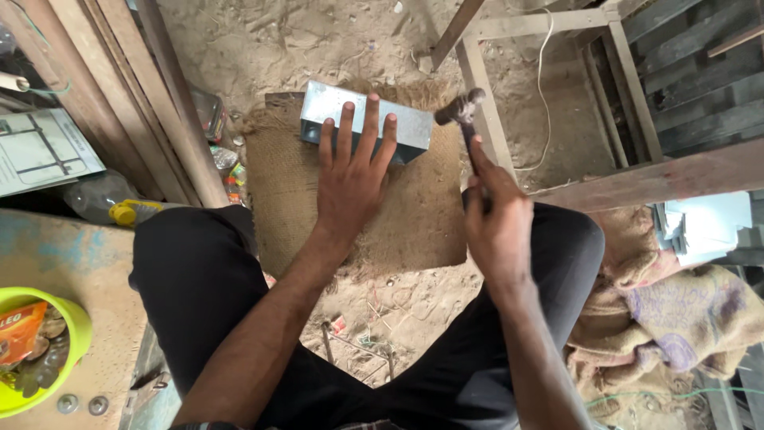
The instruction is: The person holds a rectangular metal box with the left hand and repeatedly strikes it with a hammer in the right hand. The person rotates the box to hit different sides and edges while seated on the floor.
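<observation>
While the right hand grips a hammer poised just right of the sheet-metal box, the left hand presses spread, flat fingers onto that box, steadying it on burlap matting beneath.

The folded sheet-metal box is shiny silver-grey on a brown, coarse-woven burlap mat. The hammer has a dark head, and the bowl is lime green.
</observation>
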